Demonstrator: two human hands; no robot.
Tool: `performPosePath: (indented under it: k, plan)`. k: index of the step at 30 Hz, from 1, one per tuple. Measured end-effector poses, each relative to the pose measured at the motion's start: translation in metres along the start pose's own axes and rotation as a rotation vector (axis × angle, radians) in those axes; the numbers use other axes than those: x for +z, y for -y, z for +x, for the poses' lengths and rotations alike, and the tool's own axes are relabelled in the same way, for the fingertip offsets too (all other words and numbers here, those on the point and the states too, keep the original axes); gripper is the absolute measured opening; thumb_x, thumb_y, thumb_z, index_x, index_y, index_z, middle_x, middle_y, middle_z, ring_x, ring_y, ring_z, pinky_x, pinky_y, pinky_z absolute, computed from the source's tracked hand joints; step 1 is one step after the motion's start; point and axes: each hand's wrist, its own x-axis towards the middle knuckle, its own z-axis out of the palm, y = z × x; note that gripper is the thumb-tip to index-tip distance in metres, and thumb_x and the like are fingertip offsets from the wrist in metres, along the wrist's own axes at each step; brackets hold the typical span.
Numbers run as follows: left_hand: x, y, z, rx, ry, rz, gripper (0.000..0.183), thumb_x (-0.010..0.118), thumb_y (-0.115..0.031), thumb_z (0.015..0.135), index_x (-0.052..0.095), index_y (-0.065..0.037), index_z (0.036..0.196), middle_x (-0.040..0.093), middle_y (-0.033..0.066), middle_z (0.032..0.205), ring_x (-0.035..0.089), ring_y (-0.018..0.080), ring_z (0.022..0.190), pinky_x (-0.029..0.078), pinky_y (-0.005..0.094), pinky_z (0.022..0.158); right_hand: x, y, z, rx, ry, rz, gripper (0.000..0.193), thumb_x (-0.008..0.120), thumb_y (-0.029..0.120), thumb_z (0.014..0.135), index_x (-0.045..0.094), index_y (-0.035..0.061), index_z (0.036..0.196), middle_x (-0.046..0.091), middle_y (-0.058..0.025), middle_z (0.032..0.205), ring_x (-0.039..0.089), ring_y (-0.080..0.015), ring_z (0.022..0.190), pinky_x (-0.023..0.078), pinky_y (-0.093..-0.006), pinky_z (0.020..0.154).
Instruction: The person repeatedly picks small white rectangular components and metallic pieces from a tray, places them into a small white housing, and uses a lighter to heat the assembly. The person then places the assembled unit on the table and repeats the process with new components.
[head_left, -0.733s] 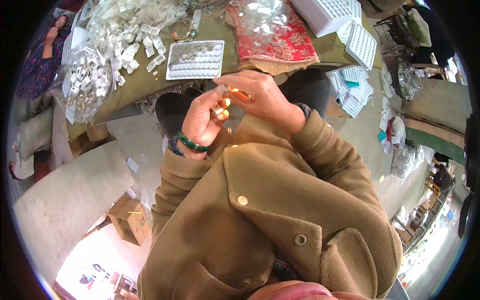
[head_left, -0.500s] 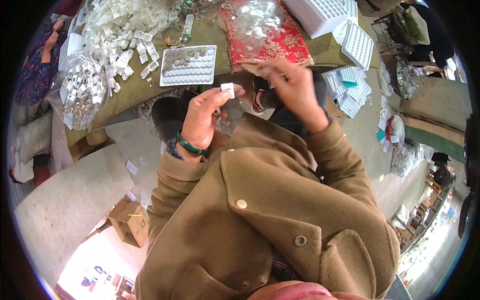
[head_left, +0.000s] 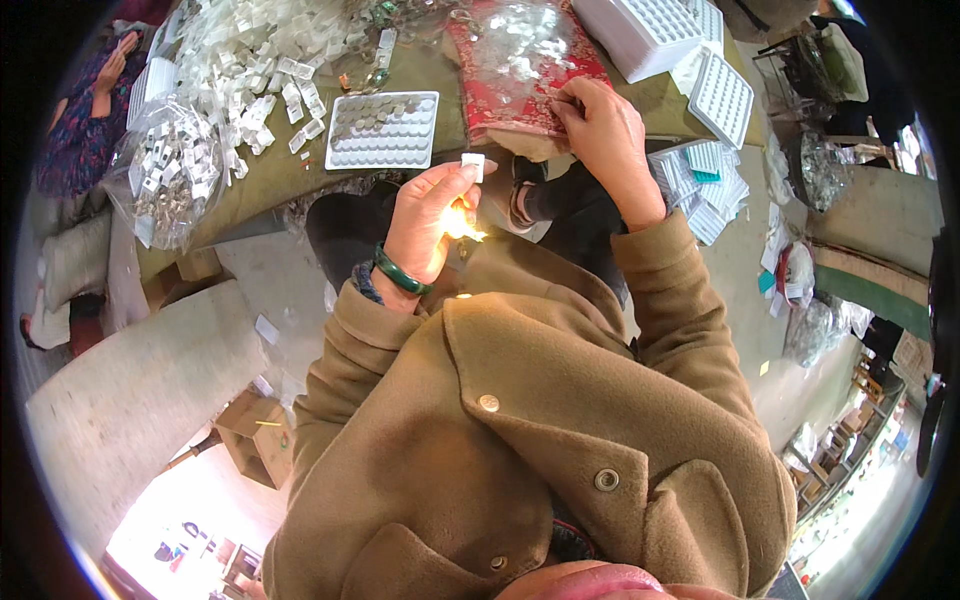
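"Grip?"
"Left hand (head_left: 420, 218): pinched closed on a small white piece (head_left: 473, 166), near the tray (head_left: 380, 157). Right hand (head_left: 605, 130), earlier beside the left, now over the red cloth (head_left: 500, 122), fingers curled, contents unclear."
"Containers?"
"Tray: grey discs, upper rows. Clear bag (head_left: 190, 222): white pieces."

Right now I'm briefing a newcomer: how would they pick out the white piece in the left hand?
Near the front of the green table, find the white tray. Below and right of it in view is the left hand with a green bangle. The white piece is pinched there; similar pieces lie heaped on the table.
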Motion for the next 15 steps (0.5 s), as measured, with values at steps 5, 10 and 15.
performPosePath:
  k: [5,10,15]
  plan:
    - [0.002,-0.004,-0.004,-0.072,-0.003,-0.063,0.037,0.053,-0.031,0.102,0.063,-0.002,0.121,0.064,-0.0019,0.084,0.054,0.003,0.065,0.039,0.0169,0.054,-0.008,0.012,-0.008,0.146,0.029,0.439,0.01,0.064,0.01,0.093,0.066,0.0014,0.097,0.071,-0.0082,0.088,0.07,-0.0189,0.083,0.054,-0.0286,0.074]
    - [0.006,-0.009,-0.008,-0.025,-0.041,-0.158,0.039,0.049,-0.034,0.103,0.062,-0.004,0.125,0.067,0.0001,0.092,0.055,0.0041,0.069,0.039,0.0168,0.052,-0.01,0.037,-0.019,0.369,0.25,1.249,0.011,0.06,0.007,0.096,0.064,-0.003,0.1,0.071,-0.0123,0.099,0.071,-0.0178,0.086,0.058,-0.0275,0.075]
    - [-0.004,-0.015,-0.018,-0.025,0.025,-0.32,0.034,0.054,-0.033,0.101,0.061,-0.006,0.121,0.067,0.0027,0.097,0.053,0.0086,0.071,0.045,0.0219,0.061,-0.002,0.061,-0.026,0.425,0.382,1.511,0.012,0.057,0.007,0.097,0.06,-0.0005,0.106,0.07,-0.0186,0.106,0.072,-0.0237,0.092,0.058,-0.0323,0.084]
